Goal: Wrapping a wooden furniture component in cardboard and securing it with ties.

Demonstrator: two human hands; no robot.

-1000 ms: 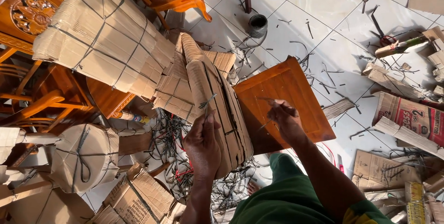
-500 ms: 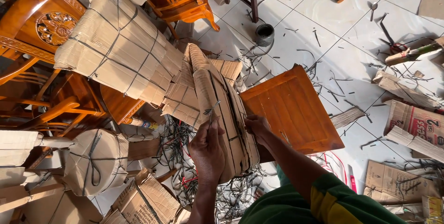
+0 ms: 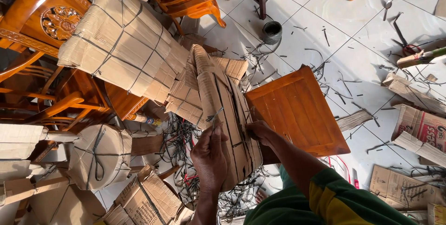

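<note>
Right now, what I see: a furniture part wrapped in cardboard, bound with dark straps, held up in front of me over a tiled floor (image 3: 362, 43).
Wrapped part (image 3: 223, 113): it stands between my two hands, leaning away from me; its far end touches the big strapped bundle (image 3: 121, 43) at upper left.
Left hand (image 3: 211, 157): closed on the near side of the wrapped part, thumb and fingers pinching a thin dark strap end (image 3: 214, 115) that sticks up with a frayed tip.
Right hand (image 3: 261, 132): fingers curled onto the right edge of the cardboard, pressing it; I cannot tell whether it also pinches a strap.
Wooden panel (image 3: 297, 111): lies flat on the floor just right of the wrapped part, partly under my right wrist.
Handling, my judgement: the cardboard is light, soft and crushes easily, but the wood inside makes the whole thing stiff and fairly heavy. The straps look thin and springy, likely to slip if held loosely.
Where to hold: I would grip across the wrapped body near a strap, not the loose cardboard flaps, and pinch the strap close to its knot.
Around it: strap offcuts (image 3: 186, 136) litter the floor beneath, and a small dark can (image 3: 272, 32) stands well apart by the chair legs.
</note>
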